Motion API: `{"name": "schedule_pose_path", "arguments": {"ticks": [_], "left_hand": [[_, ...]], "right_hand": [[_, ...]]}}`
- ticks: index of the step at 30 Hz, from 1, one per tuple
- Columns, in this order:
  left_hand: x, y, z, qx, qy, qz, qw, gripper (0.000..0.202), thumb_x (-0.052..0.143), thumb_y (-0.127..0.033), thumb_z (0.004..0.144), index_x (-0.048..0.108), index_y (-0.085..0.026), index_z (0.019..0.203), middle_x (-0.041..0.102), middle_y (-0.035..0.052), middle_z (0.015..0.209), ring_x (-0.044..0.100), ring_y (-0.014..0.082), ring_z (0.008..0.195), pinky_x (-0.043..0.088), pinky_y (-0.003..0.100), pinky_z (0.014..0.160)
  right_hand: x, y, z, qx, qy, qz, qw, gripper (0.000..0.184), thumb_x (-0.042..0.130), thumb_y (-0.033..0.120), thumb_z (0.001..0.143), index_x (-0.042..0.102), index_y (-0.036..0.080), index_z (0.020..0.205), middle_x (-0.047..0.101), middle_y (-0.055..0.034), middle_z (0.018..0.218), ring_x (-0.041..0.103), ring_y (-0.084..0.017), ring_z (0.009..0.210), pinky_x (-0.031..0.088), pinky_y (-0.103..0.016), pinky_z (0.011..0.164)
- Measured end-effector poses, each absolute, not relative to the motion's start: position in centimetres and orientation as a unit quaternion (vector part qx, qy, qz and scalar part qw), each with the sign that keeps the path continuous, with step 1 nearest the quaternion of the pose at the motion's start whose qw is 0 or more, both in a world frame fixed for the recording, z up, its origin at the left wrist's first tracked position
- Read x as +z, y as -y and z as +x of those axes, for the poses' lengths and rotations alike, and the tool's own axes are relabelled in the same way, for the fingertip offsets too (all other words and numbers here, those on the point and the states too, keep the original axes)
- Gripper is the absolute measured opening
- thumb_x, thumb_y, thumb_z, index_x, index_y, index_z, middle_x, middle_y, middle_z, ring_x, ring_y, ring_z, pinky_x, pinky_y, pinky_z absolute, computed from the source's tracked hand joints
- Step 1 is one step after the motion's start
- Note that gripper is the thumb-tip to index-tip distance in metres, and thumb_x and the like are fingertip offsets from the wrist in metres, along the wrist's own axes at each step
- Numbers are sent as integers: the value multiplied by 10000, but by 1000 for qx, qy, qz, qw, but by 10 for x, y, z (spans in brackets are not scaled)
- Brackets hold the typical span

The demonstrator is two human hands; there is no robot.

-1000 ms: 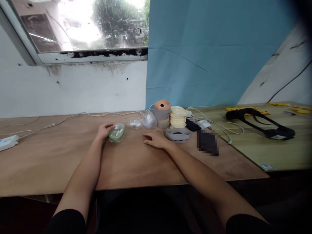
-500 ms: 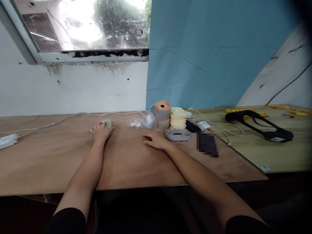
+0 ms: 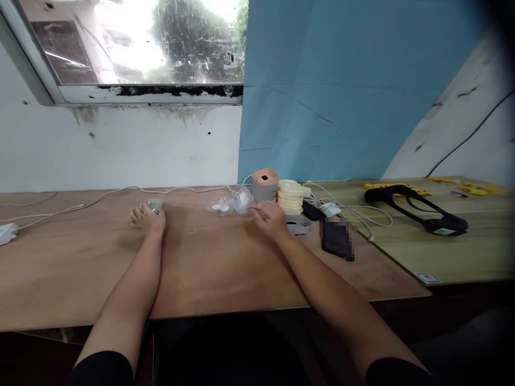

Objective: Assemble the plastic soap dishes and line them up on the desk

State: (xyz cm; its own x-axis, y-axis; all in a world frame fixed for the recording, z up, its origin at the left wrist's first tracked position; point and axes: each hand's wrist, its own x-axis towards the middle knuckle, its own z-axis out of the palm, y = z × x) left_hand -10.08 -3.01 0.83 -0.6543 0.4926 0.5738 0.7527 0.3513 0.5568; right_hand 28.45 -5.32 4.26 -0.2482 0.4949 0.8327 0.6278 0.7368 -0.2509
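My left hand [image 3: 148, 219] is closed around a small pale green case [image 3: 156, 205] with a rounded shape, at the left middle of the table. Its top shows past the fingers; the rest is hidden. My right hand [image 3: 271, 219] has its thumb and fingers drawn together at the lower right edge of a clear plastic dome [image 3: 242, 199]. Whether the fingertips grip that edge I cannot make out. Left of the dome lie clear plastic covers with white round pieces [image 3: 221, 206]. Behind my right hand stands a stack of grey and orange bands [image 3: 265, 181].
Cream-coloured trays [image 3: 290, 197] are stacked beside the bands. A grey band [image 3: 298, 225] lies partly behind my right hand. Farther right are a pixelated dark item [image 3: 337, 238], white cables [image 3: 372, 214] and a black headset frame [image 3: 418, 206]. A white power strip [image 3: 8, 234] sits far left.
My right hand has moved from flat on the table up to the clear dome, its fingers drawing together. My left hand has shifted left with the green case, which is now tilted.
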Motion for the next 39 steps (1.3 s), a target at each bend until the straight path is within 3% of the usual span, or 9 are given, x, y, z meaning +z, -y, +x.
{"name": "schedule_pose_path", "arguments": {"ticks": [5,10,14,18,25,30,33,36,39], "left_hand": [[10,23,-85,-420,744,-493,162,408,548,-359,827,616,-174,1184,509,144,1352,401,336,1274,300,508,1052],[8,21,-64,-355,689,-623,107,339,474,-414,877,686,-197,1028,654,95,1152,548,281,1111,374,429,984],[1,22,-56,-264,679,-682,62,444,428,-508,883,678,-204,1088,653,108,1170,567,295,1087,411,426,939],[-5,23,-55,-140,658,-740,-15,528,426,-575,859,624,-229,1205,600,117,1274,515,331,1178,388,485,968],[-3,24,-51,-103,655,-748,-24,577,397,-595,864,572,-227,1272,541,132,1349,487,343,1212,364,504,991],[-3,26,-49,-109,662,-741,-28,568,420,-589,862,575,-219,1264,554,136,1335,487,343,1216,360,500,1000],[-4,24,-48,-165,666,-727,-28,586,449,-567,862,548,-181,1290,576,143,1310,491,332,1224,353,488,1024],[-4,23,-48,-280,643,-712,-32,583,428,-524,892,499,-145,1330,590,141,1289,523,282,1204,381,419,1023],[1,26,-47,-381,587,-711,-61,597,359,-518,925,454,-124,1363,634,129,1203,583,234,1110,428,360,973]], "right_hand": [[55,34,328,-146,640,-501,564,275,479,337,878,681,177,975,701,-97,921,610,-237,910,445,-393,888],[57,20,365,-145,595,-635,472,338,486,346,844,685,156,1042,653,-146,1084,531,-298,1037,364,-458,953],[55,20,376,-166,562,-689,426,386,515,344,825,654,198,1154,533,-152,1287,446,-337,1149,306,-513,983],[50,19,380,-153,558,-709,403,398,532,347,819,642,225,1181,450,-140,1388,417,-342,1179,294,-521,974],[49,14,391,-173,559,-676,447,247,517,310,838,669,183,987,636,-126,1072,504,-303,1032,289,-510,956],[56,17,376,-200,566,-551,579,248,442,355,896,559,170,1013,589,-148,1151,511,-279,1099,352,-464,956],[50,27,346,-153,589,-488,625,289,408,396,906,497,176,1071,587,-141,1097,547,-259,1035,416,-415,889],[36,42,309,-39,656,-460,597,285,434,422,882,485,190,1040,613,-73,917,577,-219,847,462,-340,751],[23,55,277,79,731,-439,517,233,397,390,883,495,198,971,616,-35,821,574,-183,734,463,-290,664]]}}
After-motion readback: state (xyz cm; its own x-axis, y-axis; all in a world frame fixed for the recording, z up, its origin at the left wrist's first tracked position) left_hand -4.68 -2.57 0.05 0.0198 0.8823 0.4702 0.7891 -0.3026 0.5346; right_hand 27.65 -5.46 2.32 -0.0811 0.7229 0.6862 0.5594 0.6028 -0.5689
